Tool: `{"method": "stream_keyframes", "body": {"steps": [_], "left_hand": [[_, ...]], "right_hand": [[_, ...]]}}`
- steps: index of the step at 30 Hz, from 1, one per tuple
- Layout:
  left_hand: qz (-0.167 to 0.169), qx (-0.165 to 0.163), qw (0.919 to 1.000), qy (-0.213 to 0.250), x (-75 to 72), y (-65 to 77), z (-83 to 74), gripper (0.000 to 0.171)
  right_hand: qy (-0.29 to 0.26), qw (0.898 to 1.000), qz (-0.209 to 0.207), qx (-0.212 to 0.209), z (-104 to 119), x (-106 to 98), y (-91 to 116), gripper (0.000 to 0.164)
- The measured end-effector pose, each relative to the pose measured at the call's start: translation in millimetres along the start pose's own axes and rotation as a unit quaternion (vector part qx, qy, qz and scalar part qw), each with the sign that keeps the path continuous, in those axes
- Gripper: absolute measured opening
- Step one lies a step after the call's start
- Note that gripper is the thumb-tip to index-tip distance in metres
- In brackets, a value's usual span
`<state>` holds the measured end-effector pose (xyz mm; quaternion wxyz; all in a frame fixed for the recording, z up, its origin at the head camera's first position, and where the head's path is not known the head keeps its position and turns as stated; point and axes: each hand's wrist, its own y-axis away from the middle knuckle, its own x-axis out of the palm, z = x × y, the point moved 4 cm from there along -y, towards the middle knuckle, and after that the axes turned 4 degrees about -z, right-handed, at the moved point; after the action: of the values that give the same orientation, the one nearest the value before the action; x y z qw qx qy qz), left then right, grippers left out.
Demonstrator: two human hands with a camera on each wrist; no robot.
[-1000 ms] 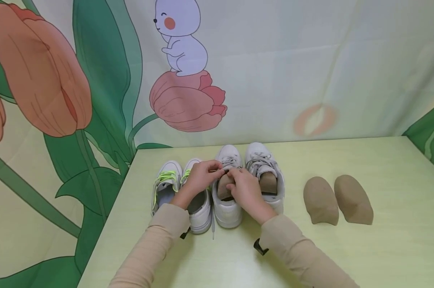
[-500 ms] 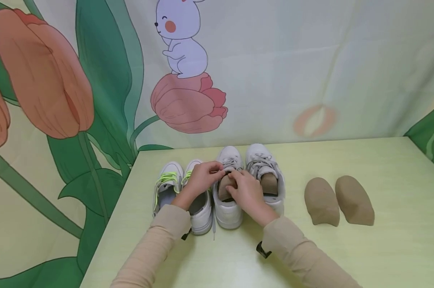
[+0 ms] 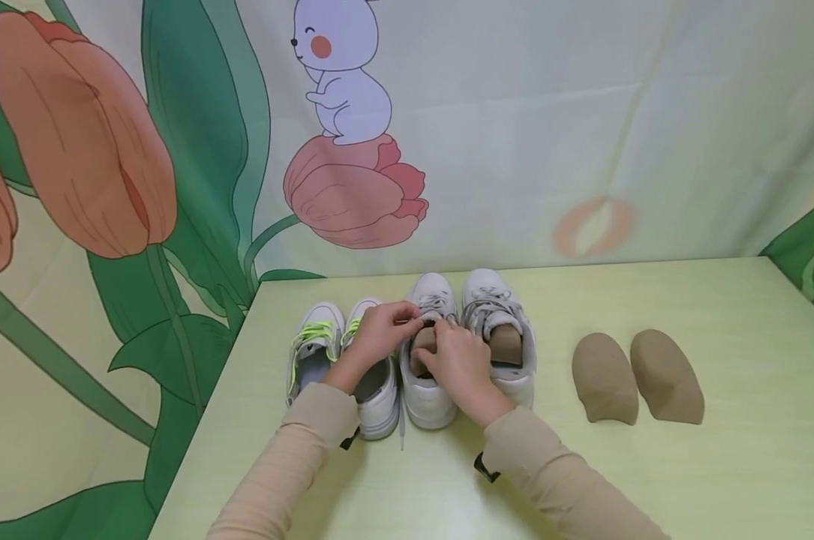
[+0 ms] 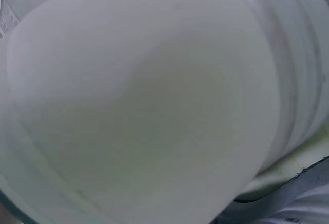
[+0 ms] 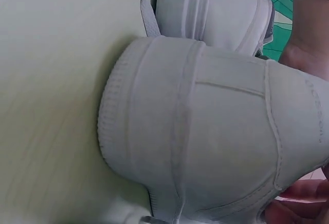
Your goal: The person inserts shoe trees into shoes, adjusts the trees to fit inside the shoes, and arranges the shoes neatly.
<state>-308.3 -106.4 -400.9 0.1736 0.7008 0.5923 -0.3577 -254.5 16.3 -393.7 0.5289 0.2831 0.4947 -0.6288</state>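
Observation:
In the head view, my left hand point(image 3: 379, 334) pinches the tongue at the mouth of a white sneaker point(image 3: 428, 405), its fingers curled. My right hand point(image 3: 462, 364) grips a brown moulded shoe insert point(image 3: 423, 343) inside that same sneaker, thumb on its near side and fingertips tucked under the tongue. Another white sneaker point(image 3: 524, 360) stands to the right with a brown insert point(image 3: 506, 345) in it. The right wrist view shows the gripped sneaker's heel point(image 5: 226, 126) close up and my right fingers point(image 5: 303, 198) at its opening. A pale, blurred shoe heel point(image 4: 144, 100) fills the left wrist view.
Two smaller white sneakers with green laces point(image 3: 315, 330) stand on the left, partly behind my left arm. On the right, two loose brown inserts point(image 3: 605, 379) lie side by side on the pale green table point(image 3: 751, 360). A printed cloth point(image 3: 515, 150) hangs behind.
My right hand has shifted slightly, its fingertips now further under the tongue and its wrist a little to the left. My left hand stays in place.

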Motion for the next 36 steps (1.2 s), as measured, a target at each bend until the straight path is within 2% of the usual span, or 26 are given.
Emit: {"method": "stream_keyframes", "body": {"steps": [8,17,22,26,30,36], "left_hand": [[-0.002,0.003,1.0000,-0.003,-3.7,0.0,0.0,0.012],[0.002,-0.001,0.9999,0.011,-3.2,-0.6,0.8,0.012],[0.001,0.002,0.9999,0.016,-4.0,-0.1,0.2,0.012],[0.000,-0.001,0.9998,0.018,-3.7,0.3,1.1,0.012],[0.000,0.001,0.9998,0.019,-2.0,0.6,2.5,0.011],[0.001,0.006,1.0000,0.008,-0.2,0.4,3.7,0.011]], "right_hand": [[0.009,1.000,0.020,0.001,3,2,-6,0.041],[0.029,0.997,0.071,0.008,2,9,-13,0.045],[0.020,0.997,0.078,-0.006,0,10,-14,0.039],[0.007,0.997,0.075,-0.035,-3,10,-14,0.031],[0.006,0.996,0.071,-0.062,-4,9,-14,0.034],[0.006,0.996,0.082,-0.041,-2,10,-15,0.042]]}}
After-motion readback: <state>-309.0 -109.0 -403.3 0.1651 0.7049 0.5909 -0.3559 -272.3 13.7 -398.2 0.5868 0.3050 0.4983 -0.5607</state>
